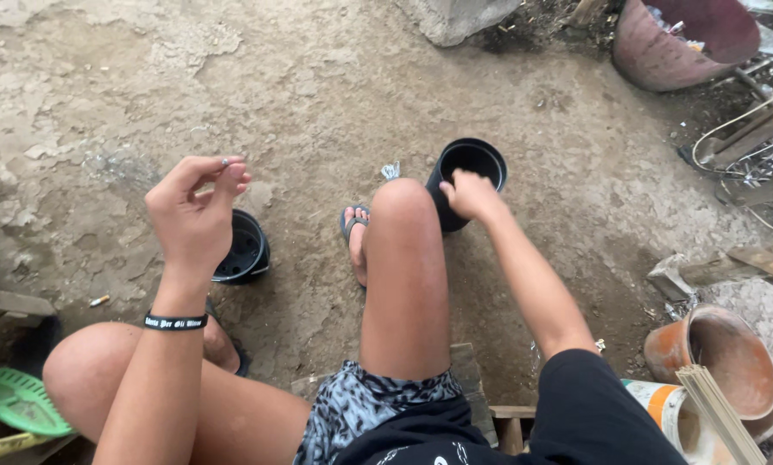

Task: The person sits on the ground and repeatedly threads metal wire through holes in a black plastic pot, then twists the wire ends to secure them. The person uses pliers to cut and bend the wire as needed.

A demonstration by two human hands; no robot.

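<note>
Two black plastic pots sit on the packed dirt floor, seen from the single head view, one to each side of the person's raised knee. The right hand reaches forward and rests on the near rim of the upright black pot, fingers curled over the edge in what looks like a light closed hold on the lip; the mouth of this pot faces up and slightly away, its long axis near vertical. The left hand is lifted off the ground, well above and just in front of the second black pot, which lies tipped on its side with its opening turned toward the camera. Thumb and forefinger of the left hand are pinched together on something tiny (too small to identify), the other fingers loosely curled. So the upright pot lies straight ahead of the right hand and in contact with it, while the tipped pot is apart from the left hand, below it. A sandalled foot stands between the pots. A clay-coloured pot sits far right, a green plastic piece far left.
</note>
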